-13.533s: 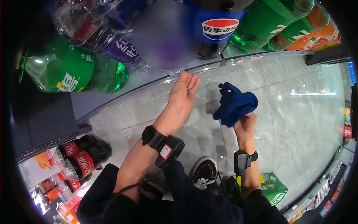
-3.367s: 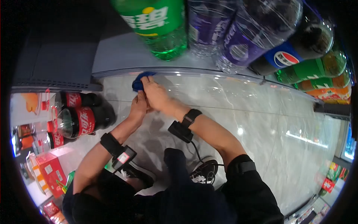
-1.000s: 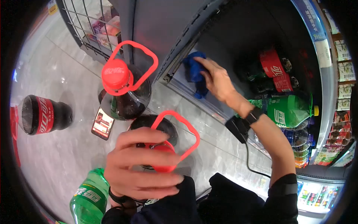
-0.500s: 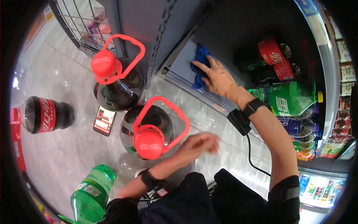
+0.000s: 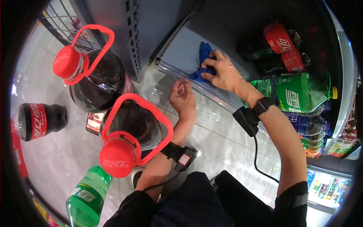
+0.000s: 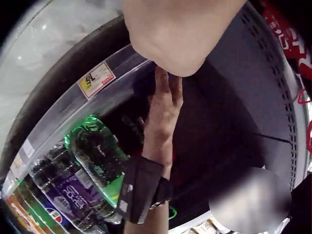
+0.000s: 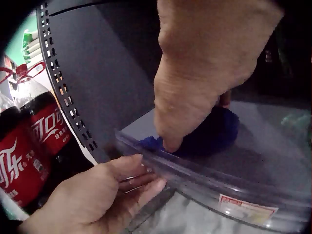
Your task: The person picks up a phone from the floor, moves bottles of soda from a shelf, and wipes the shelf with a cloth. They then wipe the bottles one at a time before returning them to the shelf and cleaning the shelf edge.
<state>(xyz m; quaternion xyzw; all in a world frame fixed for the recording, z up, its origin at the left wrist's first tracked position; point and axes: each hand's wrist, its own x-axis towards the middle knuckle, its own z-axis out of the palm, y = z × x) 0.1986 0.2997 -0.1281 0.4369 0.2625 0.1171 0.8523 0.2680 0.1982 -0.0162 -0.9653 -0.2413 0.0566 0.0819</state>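
A blue cloth (image 5: 205,53) lies bunched on the grey shelf (image 5: 185,45) near its front edge. My right hand (image 5: 225,73) grips it from above with bent fingers; the right wrist view shows the cloth (image 7: 212,134) partly under this hand (image 7: 195,83). Just outside the clear front strip, my left hand (image 5: 183,100) holds no object, its fingers loosely bent. In the right wrist view the left fingertips are at the strip (image 7: 195,175), and whether they press on it cannot be told. The left wrist view has the left hand (image 6: 180,34) covering most of the cloth.
Two large cola bottles with red handles (image 5: 121,155) stand on the floor at left. Near them are a smaller cola bottle (image 5: 39,121), a green bottle (image 5: 89,196) and a phone (image 5: 93,123). More bottles (image 5: 298,92) lie on the shelf at right.
My left hand has gone from above a red-handled bottle to the shelf's front edge. The cloth under my right hand was spread flatter half a second ago and is now bunched. The view has shifted.
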